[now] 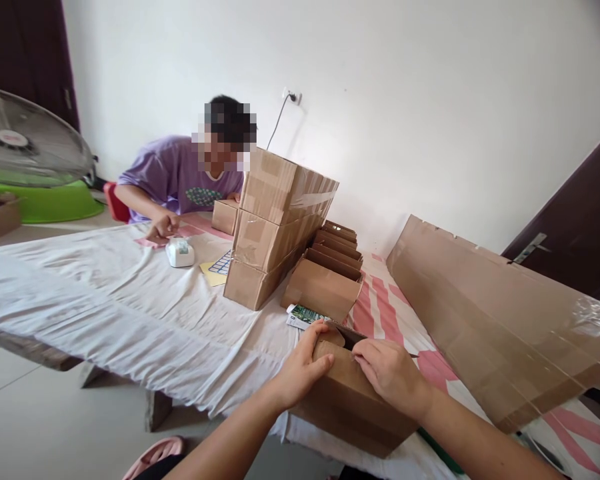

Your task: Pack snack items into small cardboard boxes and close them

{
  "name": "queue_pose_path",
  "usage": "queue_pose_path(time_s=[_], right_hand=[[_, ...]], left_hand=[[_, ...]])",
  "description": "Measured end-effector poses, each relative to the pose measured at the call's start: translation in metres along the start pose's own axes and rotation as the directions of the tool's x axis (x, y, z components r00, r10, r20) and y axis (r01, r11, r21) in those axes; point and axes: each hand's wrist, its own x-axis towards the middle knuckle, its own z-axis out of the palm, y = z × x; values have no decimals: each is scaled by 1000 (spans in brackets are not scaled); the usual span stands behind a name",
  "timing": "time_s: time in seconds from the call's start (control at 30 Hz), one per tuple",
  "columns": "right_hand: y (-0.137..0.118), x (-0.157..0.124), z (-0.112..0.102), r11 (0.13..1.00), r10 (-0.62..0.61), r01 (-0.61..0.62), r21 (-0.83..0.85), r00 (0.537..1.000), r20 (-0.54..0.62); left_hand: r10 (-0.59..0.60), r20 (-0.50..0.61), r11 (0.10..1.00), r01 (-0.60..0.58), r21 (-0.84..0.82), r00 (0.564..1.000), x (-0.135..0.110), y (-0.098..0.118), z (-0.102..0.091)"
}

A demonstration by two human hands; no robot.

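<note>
A small brown cardboard box (347, 407) sits at the near edge of the white cloth-covered table (105, 293). My left hand (303, 367) is wrapped round its left top corner, fingers curled over the flap. My right hand (390, 373) presses down on the top flap with fingers bent, closing it. Just beyond the box lies a small white and green printed packet (303, 315).
A row of open small boxes (330, 270) and a stack of three taped boxes (275, 223) stand mid-table. A large flat carton (500, 313) leans at right. Across the table a person in a purple shirt (177, 177) handles pink slips beside a small white device (180, 253) and label sheets (219, 268). A fan (25, 137) stands at left.
</note>
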Motion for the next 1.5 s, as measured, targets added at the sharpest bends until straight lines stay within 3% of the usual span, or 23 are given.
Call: queue_pose_path(time_s=[0.17,0.37,0.53,0.77,0.87,0.97,1.07,1.17,1.3,1.5], right_hand=[[-1,-1,-1,996,-88,89,8,990,-113],[-3,1,-3,996,-85,86,22,995,-47],[-1,7,5,988,-156,155,-25,982,-103],[6,8,3,999,-46,53,12,945,-324],[10,6,-4,998,51,-32,59,932,-358],[12,3,-8,955,248,-188,231,932,-266],[10,0,-8,860,383,-320,397,919,-88],[5,-1,-7,820,394,-380,427,917,60],[5,3,-4,806,392,-423,414,906,162],[17,12,6,676,420,-563,475,824,380]], left_hand=[[-8,8,1000,8,-12,1000,1,-2,0],[18,-3,1000,-18,-8,1000,2,-4,1],[12,5,998,-12,59,1000,2,-3,0],[28,14,997,-29,77,1000,2,-6,-1],[-8,10,1000,8,29,1000,0,-4,-1],[9,-7,999,-9,48,1000,-1,0,-1],[143,-39,973,-133,191,989,-2,5,-1],[192,-41,931,-169,322,981,-3,8,-2],[221,-15,878,-192,439,975,-4,12,-3],[196,73,854,-207,477,978,-5,22,-10]])
